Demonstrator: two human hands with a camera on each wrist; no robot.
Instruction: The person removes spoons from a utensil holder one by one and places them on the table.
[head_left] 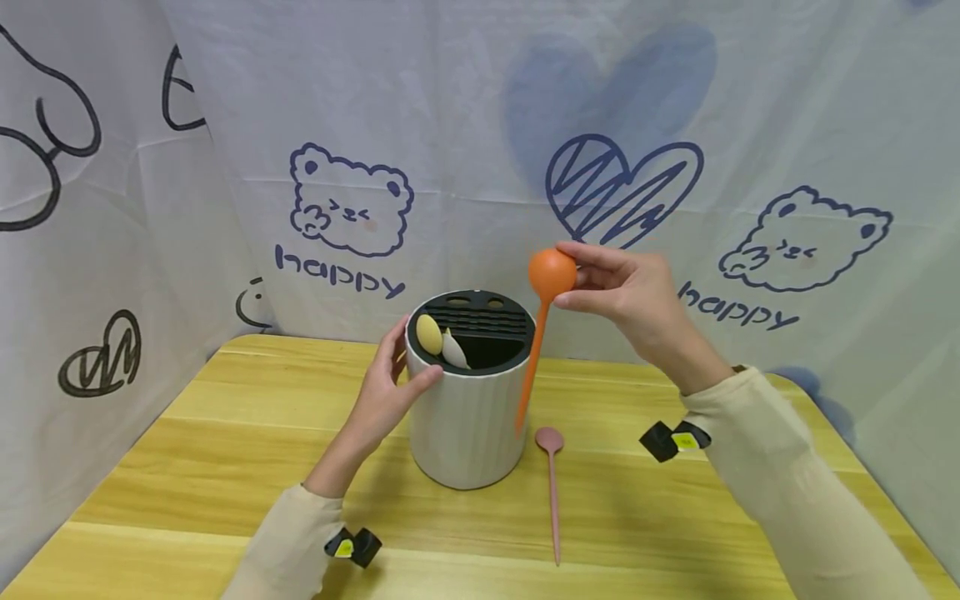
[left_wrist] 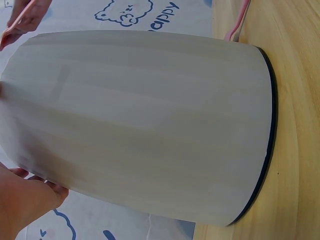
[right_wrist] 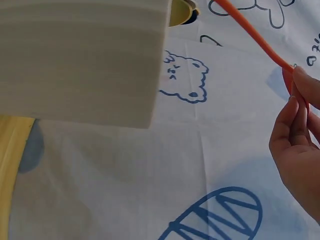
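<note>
In the head view, an upright white ribbed utensil holder (head_left: 465,433) with a dark slotted top stands on the table. My left hand (head_left: 384,400) grips its left side near the rim, thumb at the front; the left wrist view shows those fingers (left_wrist: 47,190) against the wall. Beside the holder's right rim, my right hand (head_left: 633,292) pinches an orange long-handled spoon (head_left: 551,273) by its round bowl, the handle pointing down. A yellow utensil head (head_left: 429,334) and a pale one (head_left: 453,350) stick out of the holder's front opening.
A pink spoon (head_left: 550,440) lies on the wooden table (head_left: 187,467), right of the holder, its handle toward the near edge. Printed white cloth (head_left: 465,125) hangs behind and at the sides.
</note>
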